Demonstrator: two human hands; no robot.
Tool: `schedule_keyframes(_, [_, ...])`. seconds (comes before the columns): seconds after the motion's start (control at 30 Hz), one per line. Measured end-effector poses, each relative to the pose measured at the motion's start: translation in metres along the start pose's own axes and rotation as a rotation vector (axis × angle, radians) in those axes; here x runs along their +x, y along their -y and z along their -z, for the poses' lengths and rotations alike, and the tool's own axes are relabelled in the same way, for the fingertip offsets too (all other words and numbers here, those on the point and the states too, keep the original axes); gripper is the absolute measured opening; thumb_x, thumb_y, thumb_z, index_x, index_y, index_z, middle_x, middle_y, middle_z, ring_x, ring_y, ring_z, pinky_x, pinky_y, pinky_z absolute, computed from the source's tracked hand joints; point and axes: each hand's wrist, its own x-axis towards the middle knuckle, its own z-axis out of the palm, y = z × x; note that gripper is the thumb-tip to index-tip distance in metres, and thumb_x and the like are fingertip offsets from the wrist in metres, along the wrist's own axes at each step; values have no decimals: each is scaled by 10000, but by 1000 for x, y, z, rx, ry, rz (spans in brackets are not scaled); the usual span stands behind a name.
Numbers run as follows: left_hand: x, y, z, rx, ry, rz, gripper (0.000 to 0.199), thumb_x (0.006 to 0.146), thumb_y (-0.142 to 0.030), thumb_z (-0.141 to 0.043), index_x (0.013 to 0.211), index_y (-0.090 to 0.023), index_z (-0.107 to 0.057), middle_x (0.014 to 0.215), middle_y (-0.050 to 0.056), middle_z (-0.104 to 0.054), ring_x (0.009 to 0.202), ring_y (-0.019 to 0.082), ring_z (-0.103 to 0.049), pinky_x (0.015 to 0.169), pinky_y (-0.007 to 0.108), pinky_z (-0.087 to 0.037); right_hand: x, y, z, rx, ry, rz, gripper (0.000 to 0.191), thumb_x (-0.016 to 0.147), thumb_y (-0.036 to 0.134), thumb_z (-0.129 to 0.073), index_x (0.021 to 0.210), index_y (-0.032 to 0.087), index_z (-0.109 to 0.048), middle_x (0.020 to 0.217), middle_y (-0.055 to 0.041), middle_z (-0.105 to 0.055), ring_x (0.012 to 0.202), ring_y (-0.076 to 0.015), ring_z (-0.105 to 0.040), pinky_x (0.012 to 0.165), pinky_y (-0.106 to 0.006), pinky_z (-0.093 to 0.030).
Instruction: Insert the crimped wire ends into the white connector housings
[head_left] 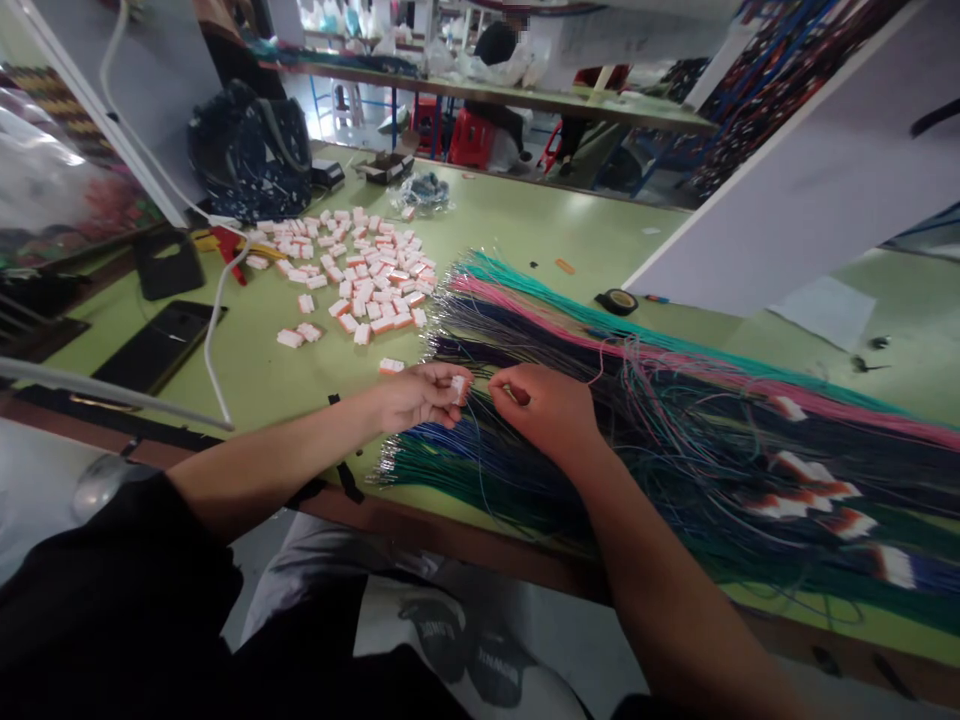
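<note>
My left hand [424,397] pinches a small white-and-orange connector housing [458,389] between thumb and fingers. Just to its right, my right hand [546,405] has thumb and forefinger brought together; what they hold, if anything, is too fine to make out. Thin dark wires run close to both sets of fingertips. Under and around my hands lie bundles of wires, among them blue wires [457,440], green wires [435,478], pink wires [517,312] and teal wires [525,285], with shiny metal ends at the left. One loose connector housing [391,366] rests beside my left hand.
A spread of connector housings [367,270] covers the table's [480,215] left middle. Wired connectors [810,485] lie on the bundles at right. Black tape [616,301], red-and-yellow pliers [232,250], a dark phone [161,345] and a white cable [214,350] are around. A person [499,45] sits beyond.
</note>
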Motion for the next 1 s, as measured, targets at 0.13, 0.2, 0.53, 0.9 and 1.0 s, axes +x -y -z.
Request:
schedule_keyframes(0.13, [0,0,0,0,3,-7,223,760,9,-560,928,-138,-552,649,-26,-601,526,87,-594,523,211,-457,-1,2,-3,-55,-35,24,190,753,257,-498,688,214,-671,574,7,-563,580,-119,-486,535,-236,-269])
schedule_keyframes(0.2, [0,0,0,-1,13,-12,228,754,3,-577,931,-139,-554,655,-27,-600,531,87,-594,530,215,-462,-1,4,-4,-85,-42,26,186,752,249,-497,685,215,-668,570,7,-557,589,-123,-486,535,-240,-257])
schedule_keyframes(0.53, [0,1,-1,14,-7,-18,226,762,9,-562,938,-133,-564,666,-22,-596,524,90,-584,526,230,-453,-2,9,-9,-166,-43,-41,178,742,219,-474,678,209,-639,595,-1,-582,633,-137,-507,546,-255,-245])
schedule_keyframes(0.9, [-4,-2,-11,31,-93,-21,210,792,29,-513,917,-130,-572,613,-20,-592,487,86,-569,500,223,-436,-5,8,-15,216,-62,-187,153,710,309,-510,668,225,-630,566,8,-605,529,-133,-513,549,-251,-359])
schedule_keyframes(1.0, [-5,-2,-12,40,-102,-16,207,791,33,-506,904,-128,-570,597,-22,-590,479,87,-571,494,220,-432,-5,10,-17,301,-83,-243,147,697,319,-524,665,218,-625,566,4,-611,514,-133,-509,545,-255,-375])
